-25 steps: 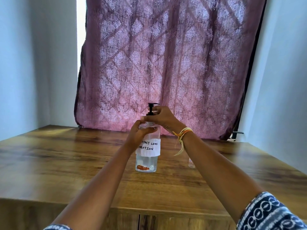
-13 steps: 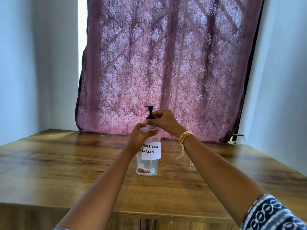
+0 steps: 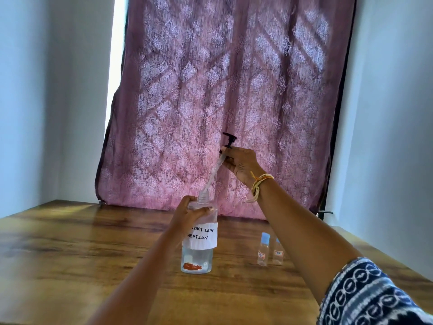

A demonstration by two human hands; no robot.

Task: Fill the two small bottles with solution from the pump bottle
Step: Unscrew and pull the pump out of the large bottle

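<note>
A clear pump bottle (image 3: 198,256) with a white handwritten label stands on the wooden table (image 3: 70,254). My left hand (image 3: 189,214) grips its shoulder. My right hand (image 3: 239,161) holds the black pump head (image 3: 229,139), lifted well above the bottle's open neck. The pump's clear tube (image 3: 214,173) slants down from it, and its lower end is still at the neck. Two small clear bottles with light blue caps, one (image 3: 263,250) in front and another (image 3: 278,252) behind it, stand on the table to the right of the pump bottle.
A purple patterned curtain (image 3: 222,102) hangs behind the table's far edge. Pale walls close in on the left and right. A black fitting (image 3: 325,212) sticks out at the curtain's lower right.
My right hand has pulled the pump head up and out of the bottle, drawing the tube with it. With that arm raised, the two small bottles have come into sight.
</note>
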